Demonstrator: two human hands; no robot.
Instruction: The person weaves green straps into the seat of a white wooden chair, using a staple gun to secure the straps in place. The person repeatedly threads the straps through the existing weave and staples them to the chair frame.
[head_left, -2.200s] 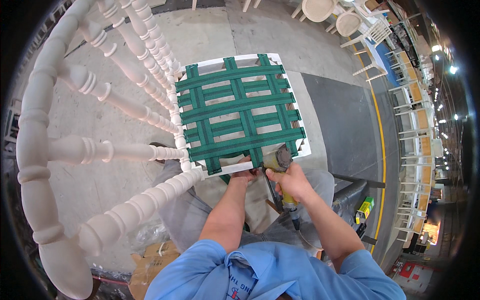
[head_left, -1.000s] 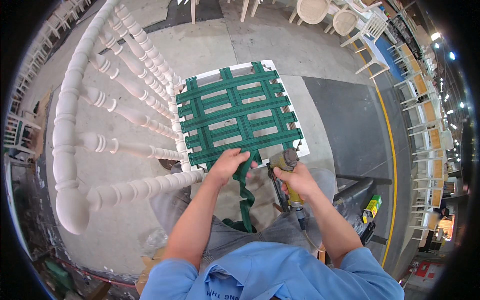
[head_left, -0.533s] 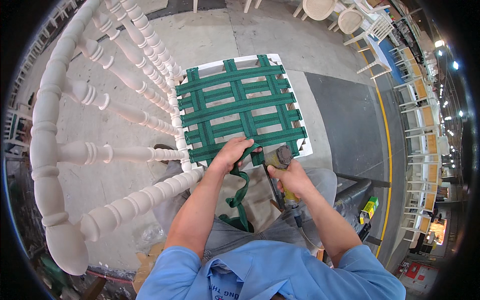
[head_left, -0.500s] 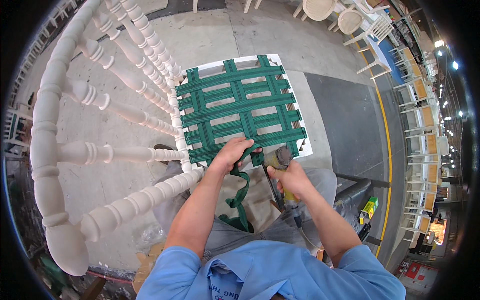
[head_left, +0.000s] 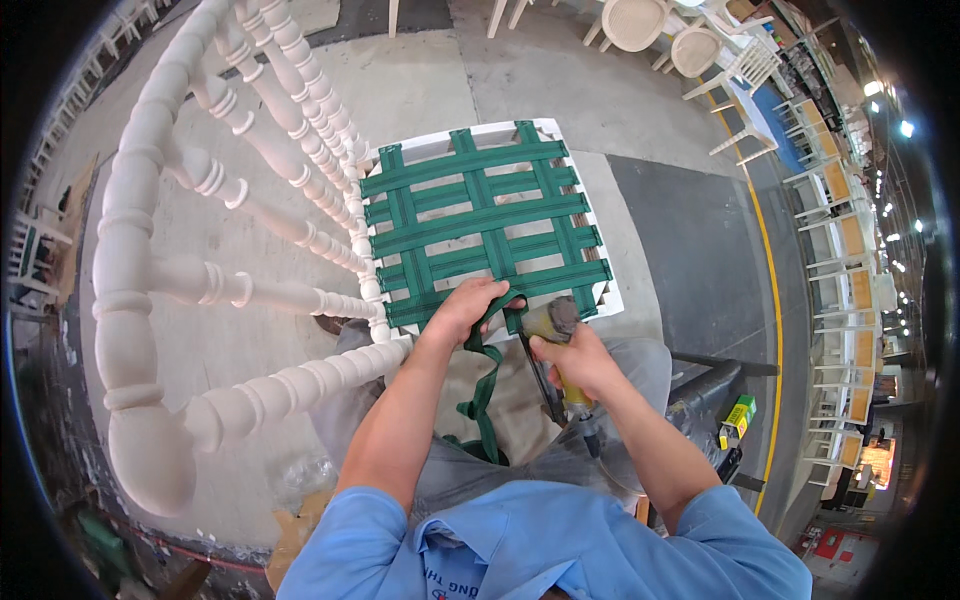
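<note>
A white chair with a turned, beaded back (head_left: 130,260) stands before me. Green webbing (head_left: 483,217) is woven in a lattice over its seat frame (head_left: 608,295). My left hand (head_left: 466,308) is at the near edge of the seat, its fingers closed around a webbing strap. The strap's loose tail (head_left: 488,390) hangs down between my knees. In my right hand (head_left: 580,362) is a yellow and grey staple gun (head_left: 550,325), its head beside the strap at the near rail. A hose fitting (head_left: 591,440) shows at the gun's lower end.
A dark bench (head_left: 705,395) at my right carries a green and yellow box (head_left: 738,420). Rows of chairs (head_left: 840,330) line the far right, past a yellow floor line (head_left: 772,290). Clear plastic (head_left: 303,475) and cardboard (head_left: 290,530) lie at lower left.
The chair's back appears slightly further right and higher in view. Both hands keep nearly the same place, still gripping the strap and the staple gun.
</note>
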